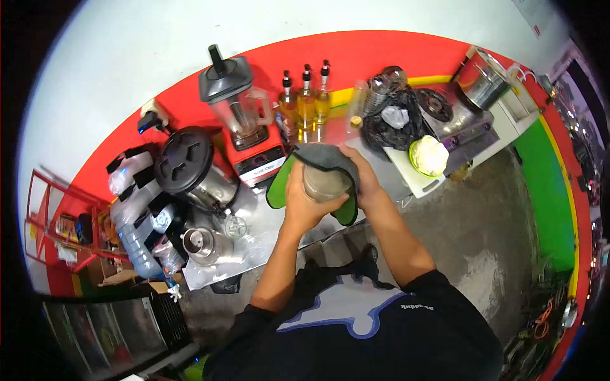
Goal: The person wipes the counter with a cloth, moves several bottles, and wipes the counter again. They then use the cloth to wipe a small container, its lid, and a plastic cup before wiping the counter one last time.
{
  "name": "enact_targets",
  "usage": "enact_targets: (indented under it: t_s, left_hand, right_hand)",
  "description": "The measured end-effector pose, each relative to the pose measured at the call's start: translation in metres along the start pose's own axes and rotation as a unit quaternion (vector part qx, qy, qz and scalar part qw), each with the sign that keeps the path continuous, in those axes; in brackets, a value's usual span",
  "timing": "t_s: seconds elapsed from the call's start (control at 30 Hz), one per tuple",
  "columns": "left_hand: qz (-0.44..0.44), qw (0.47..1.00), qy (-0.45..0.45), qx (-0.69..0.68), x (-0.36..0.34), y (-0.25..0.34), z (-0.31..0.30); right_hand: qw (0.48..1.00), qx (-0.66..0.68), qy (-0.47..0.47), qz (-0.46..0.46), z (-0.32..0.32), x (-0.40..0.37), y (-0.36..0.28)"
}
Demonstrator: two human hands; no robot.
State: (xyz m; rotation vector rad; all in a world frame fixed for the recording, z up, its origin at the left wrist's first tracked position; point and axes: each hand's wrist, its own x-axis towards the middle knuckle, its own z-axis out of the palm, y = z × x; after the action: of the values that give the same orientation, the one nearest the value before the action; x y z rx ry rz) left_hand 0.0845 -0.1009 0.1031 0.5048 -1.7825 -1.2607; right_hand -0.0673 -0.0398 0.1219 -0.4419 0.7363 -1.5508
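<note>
A round, beige-topped container (pixel 325 184) is held in front of my chest, above the metal table's front edge. My left hand (pixel 304 202) wraps round its left side, fingers closed on it. Behind and around the container is a grey and green cloth (pixel 327 155), its green flaps hanging at both sides. My right hand (pixel 365 178) grips the cloth at the right side of the container, partly hidden by it. What fills the container, if anything, I cannot make out.
Behind stand a red blender (pixel 244 120) and pump bottles (pixel 306 101). Left are a black-lidded steel urn (pixel 190 168), a steel pot (pixel 206 246) and a glass (pixel 235 227). Right are a black bag (pixel 381 130), a white board (pixel 422 184), a green bowl (pixel 427 157) and a stove pot (pixel 486 82).
</note>
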Motion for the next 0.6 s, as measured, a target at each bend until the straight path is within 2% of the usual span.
enact_targets:
  t_s: [0.03, 0.1, 0.2, 0.27, 0.33, 0.4, 0.47, 0.5, 0.53, 0.6]
  left_hand:
    - [-0.001, 1.000, -0.011, -0.005, 0.002, -0.004, 0.012]
    - [0.038, 0.998, 0.035, -0.027, 0.006, -0.012, 0.037]
    - [0.022, 0.999, -0.034, -0.021, 0.011, -0.024, 0.068]
    - [0.014, 0.998, -0.051, 0.025, 0.006, -0.024, 0.087]
    - [0.034, 0.995, -0.090, -0.018, 0.007, -0.029, 0.112]
    - [0.048, 0.990, -0.129, -0.013, 0.007, -0.030, 0.133]
    - [0.018, 0.976, -0.196, -0.089, 0.010, -0.025, 0.155]
    - [0.030, 0.974, -0.214, -0.061, 0.015, -0.019, 0.163]
    - [0.023, 0.970, -0.211, -0.116, 0.017, -0.005, 0.172]
    - [0.028, 0.968, -0.231, -0.091, 0.026, -0.005, 0.189]
  right_hand:
    - [1.000, 0.003, 0.009, -0.007, -0.004, -0.006, -0.002]
    - [0.988, 0.049, 0.146, -0.035, -0.011, -0.016, -0.008]
    - [0.983, 0.102, 0.138, -0.063, -0.034, -0.034, -0.021]
    - [0.984, 0.088, 0.134, -0.076, -0.044, -0.052, -0.038]
    - [0.972, 0.051, 0.213, -0.081, -0.059, -0.068, -0.054]
    - [0.972, 0.051, 0.220, -0.070, -0.079, -0.086, -0.071]
    - [0.956, -0.001, 0.283, -0.080, -0.091, -0.100, -0.090]
    - [0.948, -0.002, 0.306, -0.088, -0.094, -0.106, -0.099]
    - [0.953, 0.011, 0.289, -0.090, -0.104, -0.112, -0.104]
    - [0.958, 0.048, 0.260, -0.109, -0.133, -0.118, -0.109]
